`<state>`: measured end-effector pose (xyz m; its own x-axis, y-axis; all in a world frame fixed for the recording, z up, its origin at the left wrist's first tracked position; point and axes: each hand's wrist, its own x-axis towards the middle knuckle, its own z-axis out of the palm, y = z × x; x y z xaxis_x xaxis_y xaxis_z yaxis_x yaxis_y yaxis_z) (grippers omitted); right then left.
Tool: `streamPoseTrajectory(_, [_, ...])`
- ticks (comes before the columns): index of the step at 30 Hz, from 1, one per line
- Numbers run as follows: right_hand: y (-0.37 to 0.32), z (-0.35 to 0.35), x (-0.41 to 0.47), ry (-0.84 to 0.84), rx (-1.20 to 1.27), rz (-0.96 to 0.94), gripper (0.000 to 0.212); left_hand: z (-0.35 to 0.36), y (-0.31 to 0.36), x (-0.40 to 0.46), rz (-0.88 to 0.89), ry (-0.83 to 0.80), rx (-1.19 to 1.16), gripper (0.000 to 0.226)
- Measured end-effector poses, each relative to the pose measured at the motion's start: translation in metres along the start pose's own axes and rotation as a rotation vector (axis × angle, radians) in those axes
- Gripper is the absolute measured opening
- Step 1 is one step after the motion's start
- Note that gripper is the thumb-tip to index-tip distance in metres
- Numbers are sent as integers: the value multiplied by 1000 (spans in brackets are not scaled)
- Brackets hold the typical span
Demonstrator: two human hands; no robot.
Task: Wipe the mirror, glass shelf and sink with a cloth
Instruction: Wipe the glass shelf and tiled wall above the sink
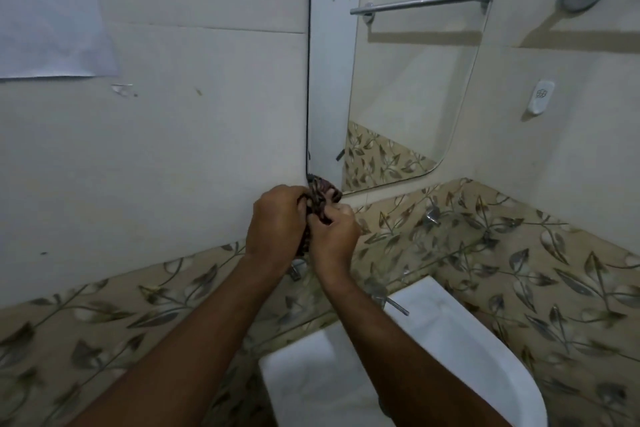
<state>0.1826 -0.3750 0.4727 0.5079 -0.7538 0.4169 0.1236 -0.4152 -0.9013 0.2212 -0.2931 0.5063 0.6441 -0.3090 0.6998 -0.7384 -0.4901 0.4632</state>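
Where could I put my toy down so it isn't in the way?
The glass shelf looks bare right of the hands, between the mirror above and sink below. The sink's back rim is bare too. It's crowded at the mirror's lower left corner, where both hands bunch the cloth.

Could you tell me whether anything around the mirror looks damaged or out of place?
Small things only: a torn scrap of tape or paper clings to the wall tile left of the mirror, and a dark scuff sits beside it. Nothing looks spilled or broken.
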Motion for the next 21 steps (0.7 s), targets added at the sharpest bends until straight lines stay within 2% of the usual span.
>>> streamPoseTrajectory(3, [-5,-11,-14,-158,-10,-62,14,-31,-10,-30,-110,64,-17,19])
streamPoseTrajectory(5, [-6,-26,-16,-188,-2,-55,17,-57,-22,-59,-175,73,-30,19])
streamPoseTrajectory(8, [1,-52,-10,-217,-16,5,4,-85,-44,-107,-351,-3,-76,19])
streamPoseTrajectory(10, [11,-65,-6,-241,-179,-22,19,-91,-56,-133,-453,-49,-104,20])
streamPoseTrajectory(12, [22,-66,-12,-274,-319,-20,5,-90,-61,-151,-501,-78,-118,21])
streamPoseTrajectory(14, [34,-55,-29,-354,-437,-18,30,-84,-62,-162,-549,-82,-142,23])
streamPoseTrajectory(16, [42,-41,-49,-406,-543,-65,45,-78,-61,-171,-593,-68,-176,25])
streamPoseTrajectory(19, [49,-20,-70,-443,-812,-234,59,-71,-55,-181,-641,-55,-201,27])
streamPoseTrajectory(21, [43,-7,-82,-489,-929,-244,62,-65,-51,-185,-673,-50,-205,31])
